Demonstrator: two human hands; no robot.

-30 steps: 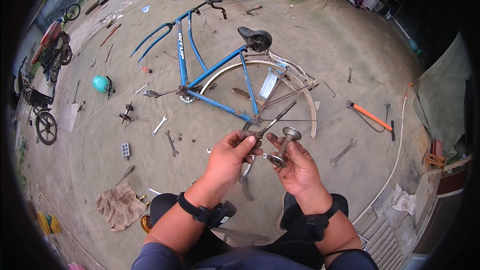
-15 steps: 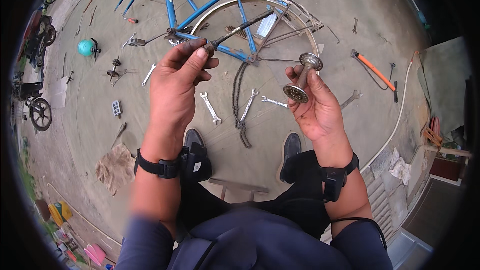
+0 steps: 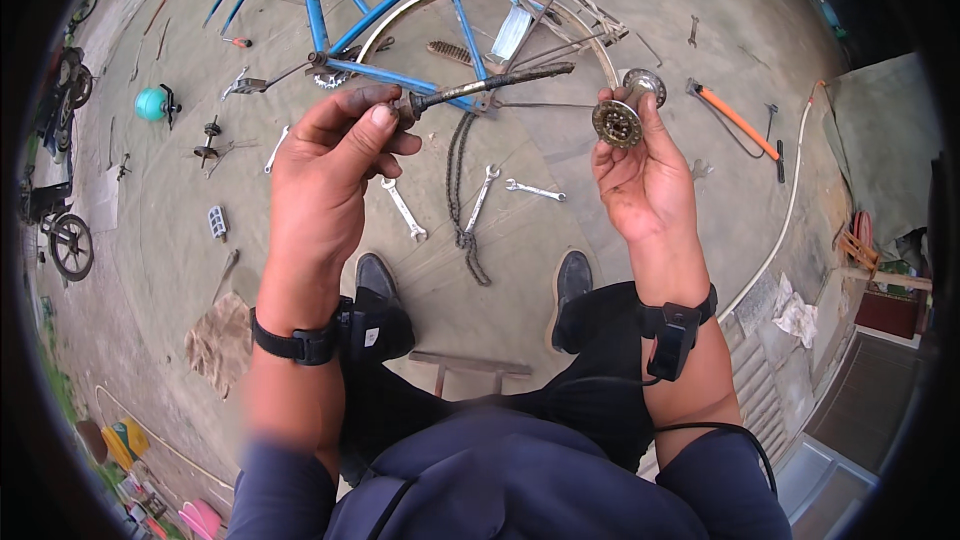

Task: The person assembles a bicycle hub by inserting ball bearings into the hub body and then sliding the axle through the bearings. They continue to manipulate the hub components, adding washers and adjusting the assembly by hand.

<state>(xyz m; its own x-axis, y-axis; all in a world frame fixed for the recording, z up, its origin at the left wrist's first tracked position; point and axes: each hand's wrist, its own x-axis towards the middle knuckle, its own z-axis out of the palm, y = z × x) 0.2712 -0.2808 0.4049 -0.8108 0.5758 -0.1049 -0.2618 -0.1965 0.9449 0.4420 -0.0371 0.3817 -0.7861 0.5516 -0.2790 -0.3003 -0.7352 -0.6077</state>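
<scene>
Between the thumb and fingers of my left hand (image 3: 338,165) is the thick end of a dark, greasy wheel axle (image 3: 492,83). Its threaded rod points right, nearly level, towards my other hand. My right hand (image 3: 648,180) grips a metal wheel hub (image 3: 617,125) with two round, holed flanges. One flange faces me and shows its grimy open end. The axle's tip and the hub are apart. Beyond both hands a blue bicycle frame (image 3: 400,5) lies on the ground with a wheel rim (image 3: 408,6) at its rear.
Several spanners (image 3: 403,210) and a bicycle chain (image 3: 458,175) lie between my feet and the frame. An orange hacksaw (image 3: 738,122) is at the right. Left are a pedal (image 3: 218,223), another axle assembly (image 3: 207,143), a teal round object (image 3: 150,103) and a brown cloth (image 3: 218,340).
The hub has turned in my right hand, its open end now facing me, and moved slightly right and up. The axle has swung to nearly level. The view has shifted a little.
</scene>
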